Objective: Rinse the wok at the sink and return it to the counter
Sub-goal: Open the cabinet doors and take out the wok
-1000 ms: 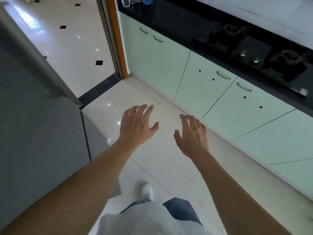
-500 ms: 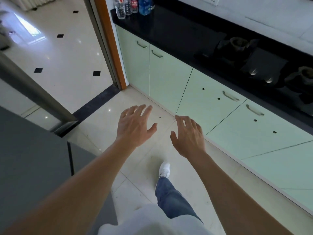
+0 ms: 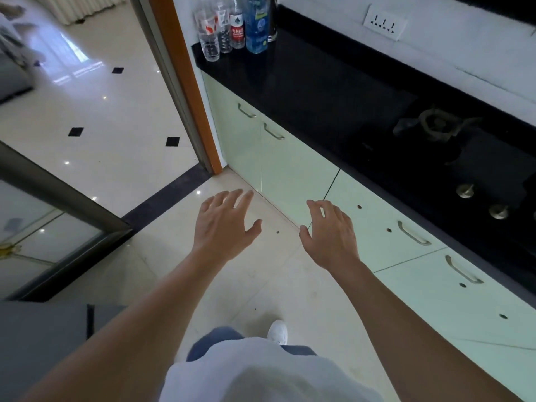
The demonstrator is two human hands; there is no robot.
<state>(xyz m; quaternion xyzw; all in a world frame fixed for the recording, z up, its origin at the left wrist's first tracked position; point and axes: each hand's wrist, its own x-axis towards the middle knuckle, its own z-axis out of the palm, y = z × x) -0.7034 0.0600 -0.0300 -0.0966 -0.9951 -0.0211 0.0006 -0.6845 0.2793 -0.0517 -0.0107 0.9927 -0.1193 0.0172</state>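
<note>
Two hands — the left hand and the right hand — are spread loose and hold nothing. Beyond them, up on the black counter, stand four bottles. To their right, two stove knobs. No wok in view.

One head-worn wide-angle view looks steeply down along the black counter, which runs up its right side, floor below.

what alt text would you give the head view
Two empty, open hands, left hand and right hand, reach forward over a tiled kitchen floor beside pale green cabinets. Bottles and a gas burner sit on the black counter.
</note>
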